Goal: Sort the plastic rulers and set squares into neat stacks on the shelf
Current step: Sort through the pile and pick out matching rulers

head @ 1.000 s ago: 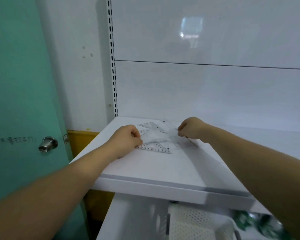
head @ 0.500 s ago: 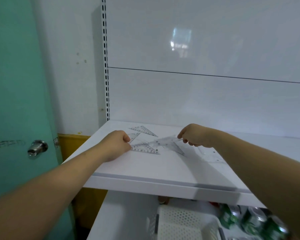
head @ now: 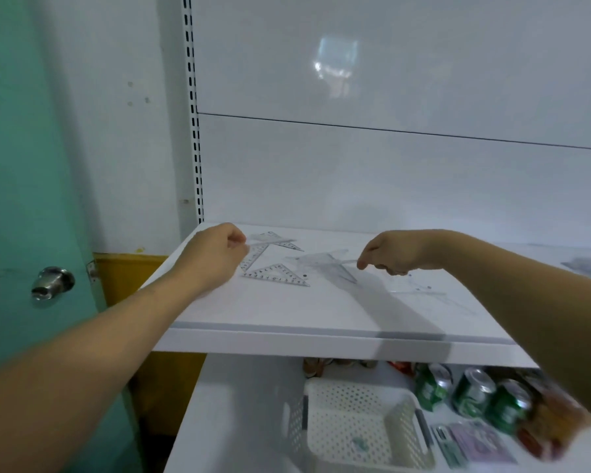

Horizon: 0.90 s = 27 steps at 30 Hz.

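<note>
- A teal door stands at the left, with a round metal knob.
- A yellow panel shows low beside it.
- Below, a white perforated basket sits just beside a row of green cans.

Bare left grip, bare right grip, sleeveless forearms.
</note>
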### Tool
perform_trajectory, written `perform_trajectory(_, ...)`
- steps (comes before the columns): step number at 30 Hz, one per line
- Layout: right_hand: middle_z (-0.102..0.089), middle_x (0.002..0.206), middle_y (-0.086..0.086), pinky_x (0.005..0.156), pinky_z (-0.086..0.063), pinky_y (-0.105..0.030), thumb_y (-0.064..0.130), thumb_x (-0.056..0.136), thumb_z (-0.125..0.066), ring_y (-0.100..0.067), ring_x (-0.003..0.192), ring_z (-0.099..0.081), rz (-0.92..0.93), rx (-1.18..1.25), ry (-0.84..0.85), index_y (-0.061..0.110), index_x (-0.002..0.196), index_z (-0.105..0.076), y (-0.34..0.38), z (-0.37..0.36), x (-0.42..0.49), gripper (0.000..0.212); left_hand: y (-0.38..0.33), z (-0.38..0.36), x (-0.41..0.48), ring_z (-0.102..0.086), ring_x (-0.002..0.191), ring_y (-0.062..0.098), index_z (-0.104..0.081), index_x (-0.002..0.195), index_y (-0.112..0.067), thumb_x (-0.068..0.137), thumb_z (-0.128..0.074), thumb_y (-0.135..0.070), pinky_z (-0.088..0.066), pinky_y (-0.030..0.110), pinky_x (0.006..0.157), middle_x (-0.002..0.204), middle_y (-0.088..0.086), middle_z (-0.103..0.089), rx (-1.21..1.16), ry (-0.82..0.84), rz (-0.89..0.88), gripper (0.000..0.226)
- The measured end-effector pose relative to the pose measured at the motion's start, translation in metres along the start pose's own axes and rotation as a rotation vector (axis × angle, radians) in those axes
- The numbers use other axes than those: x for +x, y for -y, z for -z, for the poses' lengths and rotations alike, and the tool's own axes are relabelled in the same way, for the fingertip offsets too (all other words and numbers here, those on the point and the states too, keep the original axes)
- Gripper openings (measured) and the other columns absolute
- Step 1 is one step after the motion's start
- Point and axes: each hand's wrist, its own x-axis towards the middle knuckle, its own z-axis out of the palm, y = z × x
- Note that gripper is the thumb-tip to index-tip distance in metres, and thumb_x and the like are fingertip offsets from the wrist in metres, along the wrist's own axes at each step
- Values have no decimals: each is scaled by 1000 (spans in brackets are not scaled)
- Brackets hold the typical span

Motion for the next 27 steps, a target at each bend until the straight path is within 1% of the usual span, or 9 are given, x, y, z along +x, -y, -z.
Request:
perform_trajectory(1, -49, 88, -2, 63, -38, -26, 23, 96, -43, -18, 66, -42, -2, 12, -14, 16, 109, -64, -3, 2, -5, 25, -4, -3, -1, -55, 97, 14, -61, 111, -17, 92, -57, -27, -39, 24, 81, 109, -2, -62, -24, 22, -35, 21)
perform_trajectory(3, -54, 112, -1, 87, -41, -31, 34, 98, -41, -19, 92, -51, -16, -120, -81, 19, 118, -60, -13, 1, -14, 32, -13, -14, -6, -54, 102, 11, -58, 118, -19, 93, -55, -26, -38, 23, 85, 119, -3, -61, -39, 84, -93, 27)
perform_trajectory(5, -52, 129, 1, 97, -36, -31, 44, 97, -41, -20, 111, -50, -11, -274, -223, 18, 127, -54, -29, -6, -21, 41, -23, -28, -11, -54, 106, 10, -54, 126, -19, 94, -54, -24, -37, 22, 88, 126, -4, -59, -68, 141, -123, 32)
perform_trajectory(8, -49, 132, -4, 95, -39, -32, 42, 97, -42, -23, 113, -52, 26, -266, -456, 19, 132, -49, -59, -16, -37, 43, -43, -50, -21, -53, 118, 13, -49, 133, -17, 96, -51, -20, -37, 24, 99, 132, -3, -57, -118, 204, -169, 38)
perform_trajectory(12, -49, 130, -4, 95, -43, -36, 38, 98, -42, -22, 109, -53, -2, -287, -542, 19, 136, -44, -97, -20, -67, 42, -79, -77, -37, -50, 123, 14, -44, 139, -18, 98, -47, -19, -34, 24, 102, 135, -4, -54, -129, 227, -263, 41)
perform_trajectory(15, -54, 129, -4, 97, -42, -38, 35, 98, -42, -22, 115, -51, -3, -303, -646, 20, 136, -44, -129, -12, -96, 42, -116, -99, -50, -50, 116, 12, -40, 142, -19, 99, -42, -16, -33, 19, 96, 134, -4, -52, -141, 231, -323, 43)
perform_trajectory(18, -57, 127, -3, 95, -41, -37, 34, 98, -43, -22, 116, -49, -37, -304, -733, 21, 136, -44, -170, -2, -131, 41, -160, -126, -65, -49, 103, 12, -33, 145, -15, 99, -36, -11, -32, 18, 90, 123, 1, -48, -137, 250, -382, 46)
perform_trajectory(22, -56, 129, -5, 98, -41, -38, 32, 98, -45, -22, 119, -48, -118, -197, -784, 20, 136, -43, -234, 10, -193, 41, -228, -170, -97, -51, 101, 16, -29, 146, -13, 100, -32, -11, -33, 19, 88, 113, 1, -42, -175, 290, -439, 46)
perform_trajectory(27, -55, 129, -7, 96, -41, -38, 32, 98, -44, -24, 118, -49, -199, -107, -850, 20, 137, -41, -316, 19, -271, 41, -316, -229, -143, -53, 97, 18, -32, 144, -13, 100, -34, -13, -36, 24, 86, 108, 2, -45, -285, 319, -493, 44)
